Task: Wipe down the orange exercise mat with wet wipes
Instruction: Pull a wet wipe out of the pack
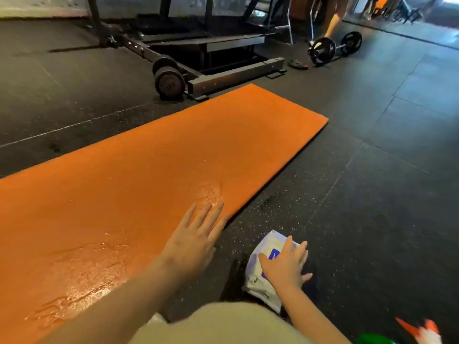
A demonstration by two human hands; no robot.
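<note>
The orange exercise mat (161,165) lies flat on the dark gym floor, running from lower left to upper right, with wet shiny patches near its lower part. My left hand (195,240) rests flat with spread fingers on the mat's near edge. To the right, on the floor beside the mat, sits a white pack of wet wipes (267,281) with a blue label. My right hand (285,265) lies over the pack with fingers spread. No loose wipe is visible in either hand.
A squat rack frame (223,78) and a loaded barbell (169,80) stand just beyond the mat's far side. Another barbell (334,47) and a person's leg (334,18) are at the back right. My knee (218,324) fills the bottom middle.
</note>
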